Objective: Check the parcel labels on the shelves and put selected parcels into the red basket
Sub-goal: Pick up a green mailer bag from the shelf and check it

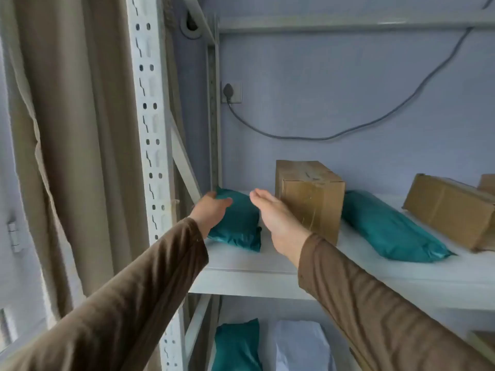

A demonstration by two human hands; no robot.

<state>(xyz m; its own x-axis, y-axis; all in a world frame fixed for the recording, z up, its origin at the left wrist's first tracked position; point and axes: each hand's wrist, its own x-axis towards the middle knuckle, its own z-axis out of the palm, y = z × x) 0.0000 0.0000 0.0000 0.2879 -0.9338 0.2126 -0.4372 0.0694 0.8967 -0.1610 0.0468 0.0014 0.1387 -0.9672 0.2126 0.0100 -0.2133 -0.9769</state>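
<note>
Grey metal shelf point(241, 274) against a pale blue wall, curtain point(67, 129) off at 9 o'clock. Left hand point(210, 210) grips the far-left teal bag point(241, 226), fingers curled over its top. Right hand point(276, 218) hangs flat and relaxed, holding nothing, just beside the upright cardboard box point(312, 202). Another teal bag point(388, 231) lies at 3 o'clock.

I count three teal bags point(237, 223), one pale bag point(302, 346), three cardboard boxes point(310, 199) and two hands point(211, 210).
</note>
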